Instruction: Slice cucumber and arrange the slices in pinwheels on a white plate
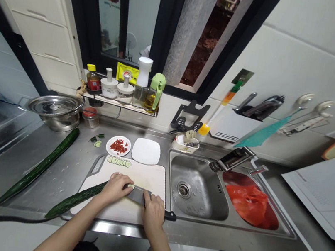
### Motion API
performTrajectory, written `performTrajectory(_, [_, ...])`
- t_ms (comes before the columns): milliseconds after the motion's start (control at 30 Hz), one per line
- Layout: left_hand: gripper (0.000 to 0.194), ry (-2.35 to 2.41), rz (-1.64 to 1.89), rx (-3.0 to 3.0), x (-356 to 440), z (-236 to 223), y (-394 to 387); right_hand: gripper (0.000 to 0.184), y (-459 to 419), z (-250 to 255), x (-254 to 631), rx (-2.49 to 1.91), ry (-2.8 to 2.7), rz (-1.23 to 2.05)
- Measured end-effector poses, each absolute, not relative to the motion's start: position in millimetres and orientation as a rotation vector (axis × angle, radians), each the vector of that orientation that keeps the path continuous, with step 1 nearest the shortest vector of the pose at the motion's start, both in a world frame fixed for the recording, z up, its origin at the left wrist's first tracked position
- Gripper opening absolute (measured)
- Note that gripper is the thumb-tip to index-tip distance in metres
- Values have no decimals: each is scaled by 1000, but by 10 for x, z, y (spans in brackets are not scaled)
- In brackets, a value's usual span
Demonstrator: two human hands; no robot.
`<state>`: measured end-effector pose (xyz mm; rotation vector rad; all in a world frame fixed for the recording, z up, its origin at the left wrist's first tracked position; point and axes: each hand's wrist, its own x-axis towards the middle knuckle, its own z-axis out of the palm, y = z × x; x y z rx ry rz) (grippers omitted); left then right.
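Holds a dark green cucumber (76, 202) under the curled left hand (116, 188), near the pale cut end, at a stainless-steel bench (80, 158). Grips a knife (137, 196) in the closed right hand (153, 210), with a finger along the broad blade and the black handle poking out to the right. Holds that blade just beside the cut end, above a white cutting board (122, 215). Trailing off the board's left side toward the front of the bench: the cucumber's opposite end. Lined up near the board's back edge: a row of round slices (119, 162). At left, laid slantwise on the bench: a second whole cucumber (40, 166). At right: a twin-basin sink (206, 181), with a crumpled red plastic bag (248, 202) in the right basin and a faucet (232, 158) behind. Beyond the board, side by side: a round white plate (108, 145) of small red pieces (119, 147) and a square white plate (146, 151). Left of those plates: a few green offcuts (97, 144). Farther back on the bench: a lidded metal pot (59, 120) beside a red-lidded jar (90, 119). Above, on a wall shelf (120, 104): white-lidded jars (109, 88), bottles (93, 81) and a green-topped jug (155, 92) of yellow liquid. In the background: a dark-framed window (164, 28).
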<state>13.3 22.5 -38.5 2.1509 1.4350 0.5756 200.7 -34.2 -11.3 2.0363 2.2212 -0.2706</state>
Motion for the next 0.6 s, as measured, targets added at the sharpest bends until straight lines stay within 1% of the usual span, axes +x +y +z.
performTrajectory(133, [23,1436,441,2093,115,-345,269,43,-376,-184,2015,2035,2284,-182])
performTrajectory(267, [18,1441,387,2018,115,-293,311,41,-377,-227,2021,2023,2329,-155])
performTrajectory(400, [8,1503,431,1914,121,-317,373,42,-372,-262,2041,2040,2305,-200])
performTrajectory(600, [11,1791,594,1558,90,-468,637,45,-378,-314,2134,2086,2237,-283])
